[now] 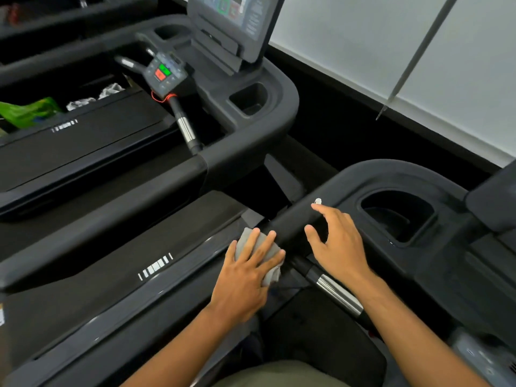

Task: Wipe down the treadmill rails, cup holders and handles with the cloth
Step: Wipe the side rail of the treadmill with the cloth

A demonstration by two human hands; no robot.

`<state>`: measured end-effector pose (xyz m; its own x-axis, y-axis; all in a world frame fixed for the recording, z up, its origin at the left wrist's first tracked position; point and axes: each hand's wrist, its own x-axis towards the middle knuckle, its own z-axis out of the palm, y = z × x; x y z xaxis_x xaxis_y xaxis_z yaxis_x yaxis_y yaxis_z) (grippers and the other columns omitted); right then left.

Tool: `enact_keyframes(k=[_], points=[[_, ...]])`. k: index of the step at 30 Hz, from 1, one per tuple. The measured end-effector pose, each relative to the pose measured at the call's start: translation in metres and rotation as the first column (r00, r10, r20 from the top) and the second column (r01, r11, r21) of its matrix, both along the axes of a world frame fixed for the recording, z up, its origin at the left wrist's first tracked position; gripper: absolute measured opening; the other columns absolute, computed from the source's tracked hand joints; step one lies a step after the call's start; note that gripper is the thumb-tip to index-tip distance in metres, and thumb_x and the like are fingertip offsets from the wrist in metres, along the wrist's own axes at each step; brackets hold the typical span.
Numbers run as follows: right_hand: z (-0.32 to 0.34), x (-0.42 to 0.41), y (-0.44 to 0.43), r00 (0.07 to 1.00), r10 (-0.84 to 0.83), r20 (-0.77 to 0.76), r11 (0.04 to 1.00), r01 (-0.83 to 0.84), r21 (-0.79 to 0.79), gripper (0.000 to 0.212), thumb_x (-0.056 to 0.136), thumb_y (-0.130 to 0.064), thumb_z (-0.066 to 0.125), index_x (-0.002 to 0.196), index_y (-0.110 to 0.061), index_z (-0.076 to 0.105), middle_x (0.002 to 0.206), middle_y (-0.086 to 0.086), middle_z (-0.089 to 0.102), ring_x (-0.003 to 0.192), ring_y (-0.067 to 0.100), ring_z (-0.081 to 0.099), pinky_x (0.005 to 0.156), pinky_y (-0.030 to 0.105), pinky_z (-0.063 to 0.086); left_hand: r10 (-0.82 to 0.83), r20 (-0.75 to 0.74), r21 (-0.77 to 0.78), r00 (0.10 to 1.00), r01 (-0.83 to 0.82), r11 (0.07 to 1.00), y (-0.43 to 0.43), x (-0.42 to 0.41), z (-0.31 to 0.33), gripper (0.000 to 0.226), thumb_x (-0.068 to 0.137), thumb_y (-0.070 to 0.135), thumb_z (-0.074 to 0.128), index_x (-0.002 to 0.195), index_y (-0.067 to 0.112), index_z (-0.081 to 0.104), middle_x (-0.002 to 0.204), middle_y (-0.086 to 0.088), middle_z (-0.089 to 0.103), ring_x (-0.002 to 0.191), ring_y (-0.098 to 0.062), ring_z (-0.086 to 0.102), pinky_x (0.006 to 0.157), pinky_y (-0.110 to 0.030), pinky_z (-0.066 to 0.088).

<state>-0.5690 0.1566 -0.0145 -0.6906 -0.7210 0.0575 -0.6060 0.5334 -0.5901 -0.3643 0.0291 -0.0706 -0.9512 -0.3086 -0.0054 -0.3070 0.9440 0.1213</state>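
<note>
At near rail (296, 219): left hand (248, 272) flat, fingers spread, pressing grey cloth (268, 247) vs. rail end; right hand (337, 247) open, empty, resting alongside; advise firm, overlapping strokes toward cup holder (396, 216).

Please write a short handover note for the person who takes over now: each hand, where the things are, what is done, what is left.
Left hand: presses the grey cloth at the near end of the black handrail.
Right hand: open, empty, fingers spread over the same handrail.
Cup holder: just right of the right hand, untouched now.
Done: cannot tell from this view.
Left: likely the handrail, the cup holder and the chrome handle.
</note>
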Motion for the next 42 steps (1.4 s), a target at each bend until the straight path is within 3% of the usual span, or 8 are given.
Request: enact_keyframes(k=[4, 8, 13, 18, 25, 32, 36, 42], points=[[-0.004, -0.008, 0.01, 0.999, 0.05, 0.007, 0.999, -0.05, 0.013, 0.049, 0.098, -0.036, 0.061, 0.144, -0.026, 0.048, 0.141, -0.01, 0.056, 0.129, 0.01, 0.043, 0.101, 0.023, 0.031, 0.126, -0.017, -0.014, 0.992, -0.126, 0.992, 0.012, 0.053, 0.002, 0.074, 0.088, 0.034, 0.061, 0.158, 0.042, 0.041, 0.177, 0.001, 0.015, 0.165, -0.028, 0.009, 0.127, -0.06, 0.028], [-0.008, -0.016, 0.034, 0.997, 0.077, 0.026, 0.997, -0.077, 0.004, 0.05, 0.098, -0.037, 0.061, 0.145, -0.026, 0.048, 0.14, -0.008, 0.056, 0.131, 0.012, 0.044, 0.103, 0.027, 0.037, 0.304, -0.095, 0.01, 0.948, -0.304, 0.953, 0.032, 0.082, -0.003, 0.071, 0.1, 0.029, 0.049, 0.166, 0.036, 0.026, 0.178, -0.004, 0.012, 0.165, -0.027, 0.001, 0.132, -0.049, 0.012], [-0.005, -0.012, 0.044, 0.995, 0.098, 0.028, 0.995, -0.098, 0.002, 0.05, 0.098, -0.037, 0.06, 0.145, -0.026, 0.048, 0.142, -0.009, 0.055, 0.132, 0.011, 0.043, 0.102, 0.025, 0.034, 0.508, -0.078, -0.012, 0.858, -0.51, 0.86, 0.046, 0.033, -0.008, 0.076, 0.098, 0.029, 0.048, 0.169, 0.022, 0.02, 0.175, -0.014, 0.021, 0.162, -0.038, 0.016, 0.128, -0.06, 0.022], [-0.001, -0.017, 0.065, 0.998, 0.055, 0.016, 0.998, -0.055, -0.008, 0.049, 0.098, -0.039, 0.059, 0.145, -0.029, 0.047, 0.144, -0.012, 0.052, 0.134, 0.009, 0.041, 0.105, 0.026, 0.035, 0.555, -0.093, 0.014, 0.826, -0.557, 0.831, 0.053, -0.038, -0.003, 0.067, 0.108, 0.042, 0.043, 0.166, 0.014, 0.025, 0.166, -0.02, 0.035, 0.155, -0.042, 0.031, 0.125, -0.06, 0.025], [0.0, -0.037, 0.081, 0.995, -0.103, 0.014, 0.994, 0.104, -0.028, 0.05, 0.096, -0.04, 0.061, 0.143, -0.031, 0.047, 0.143, -0.014, 0.053, 0.131, 0.008, 0.041, 0.098, 0.041, 0.053, 0.453, -0.108, 0.069, 0.885, -0.448, 0.891, 0.052, -0.13, 0.003, 0.066, 0.111, 0.047, 0.032, 0.165, 0.01, 0.027, 0.162, -0.022, 0.043, 0.149, -0.043, 0.04, 0.12, -0.061, 0.032], [0.014, -0.048, 0.075, 0.962, -0.272, -0.024, 0.962, 0.271, -0.011, 0.05, 0.097, -0.041, 0.06, 0.145, -0.03, 0.047, 0.144, -0.013, 0.053, 0.133, 0.009, 0.041, 0.107, 0.035, 0.044, 0.215, -0.01, 0.09, 0.977, -0.213, 0.973, 0.044, -0.216, 0.008, 0.076, 0.105, 0.051, 0.013, 0.168, 0.01, 0.006, 0.172, -0.025, 0.019, 0.158, -0.045, 0.022, 0.127, -0.061, 0.02], [0.021, -0.055, 0.077, 0.924, -0.38, -0.027, 0.925, 0.38, -0.029, 0.049, 0.098, -0.04, 0.06, 0.144, -0.029, 0.048, 0.143, -0.012, 0.054, 0.132, 0.009, 0.041, 0.108, 0.037, 0.043, 0.098, 0.03, 0.116, 0.995, -0.101, 0.988, 0.031, -0.265, 0.008, 0.076, 0.109, 0.051, 0.025, 0.168, 0.011, -0.002, 0.174, -0.025, 0.009, 0.159, -0.045, 0.017, 0.128, -0.06, 0.016], [0.021, -0.049, 0.084, 0.862, -0.506, -0.029, 0.862, 0.506, -0.006, 0.049, 0.098, -0.041, 0.059, 0.144, -0.029, 0.049, 0.141, -0.012, 0.055, 0.131, 0.009, 0.044, 0.102, 0.027, 0.039, -0.047, 0.049, 0.284, 0.998, 0.031, 0.958, 0.017, -0.327, 0.021, 0.072, 0.111, 0.051, 0.022, 0.169, 0.015, -0.003, 0.176, -0.02, 0.003, 0.162, -0.041, 0.009, 0.13, -0.057, 0.01]])
